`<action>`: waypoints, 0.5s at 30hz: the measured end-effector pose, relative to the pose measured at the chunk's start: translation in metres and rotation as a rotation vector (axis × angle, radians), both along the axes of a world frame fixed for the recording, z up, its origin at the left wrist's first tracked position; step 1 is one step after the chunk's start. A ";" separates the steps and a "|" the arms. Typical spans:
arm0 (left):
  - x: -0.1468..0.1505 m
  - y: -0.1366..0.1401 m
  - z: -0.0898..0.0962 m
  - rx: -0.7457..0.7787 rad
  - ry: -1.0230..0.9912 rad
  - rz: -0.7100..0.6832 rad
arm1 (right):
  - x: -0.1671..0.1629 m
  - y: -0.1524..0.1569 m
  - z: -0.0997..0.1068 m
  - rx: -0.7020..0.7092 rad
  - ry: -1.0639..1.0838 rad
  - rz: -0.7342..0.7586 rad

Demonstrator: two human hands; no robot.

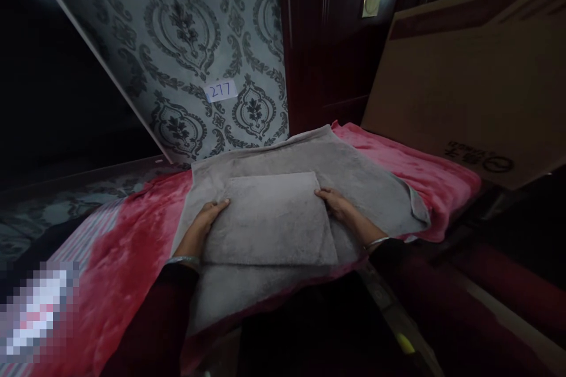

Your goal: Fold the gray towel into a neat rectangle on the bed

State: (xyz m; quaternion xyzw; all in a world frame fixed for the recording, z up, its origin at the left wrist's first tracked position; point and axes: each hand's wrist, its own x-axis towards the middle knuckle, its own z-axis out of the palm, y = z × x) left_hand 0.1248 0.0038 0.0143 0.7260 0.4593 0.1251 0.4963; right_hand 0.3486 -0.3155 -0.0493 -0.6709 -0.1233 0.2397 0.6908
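A grey, plush-looking folded cloth (269,224) lies flat as a rectangle in the middle of the view. Beneath it a larger grey cloth (362,177) is spread out. My left hand (207,221) grips the folded cloth at its left edge, thumb on top and fingers hidden underneath. At the right edge, near the far corner, my right hand (340,206) pinches the same cloth in the same way. Both wrists wear a silvery bangle.
A red-pink fuzzy blanket (137,241) lies under the grey cloth and shows on both sides. A large cardboard box (469,82) leans at the right. Patterned wallpaper (186,23) with a paper label (221,91) reading 277 and a dark red door (327,41) stand behind.
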 end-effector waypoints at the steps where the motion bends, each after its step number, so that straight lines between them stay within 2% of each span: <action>1: 0.002 0.000 0.000 0.006 -0.020 0.002 | 0.002 0.003 0.001 -0.008 -0.006 0.000; 7: 0.007 -0.012 0.007 0.117 -0.200 0.101 | 0.008 0.022 0.007 -0.122 -0.167 -0.099; 12: -0.002 -0.014 0.016 0.119 -0.332 0.075 | 0.027 0.029 0.028 -0.098 -0.224 -0.063; 15: -0.011 -0.016 0.009 0.108 -0.396 0.094 | 0.042 0.031 0.033 -0.122 -0.267 -0.042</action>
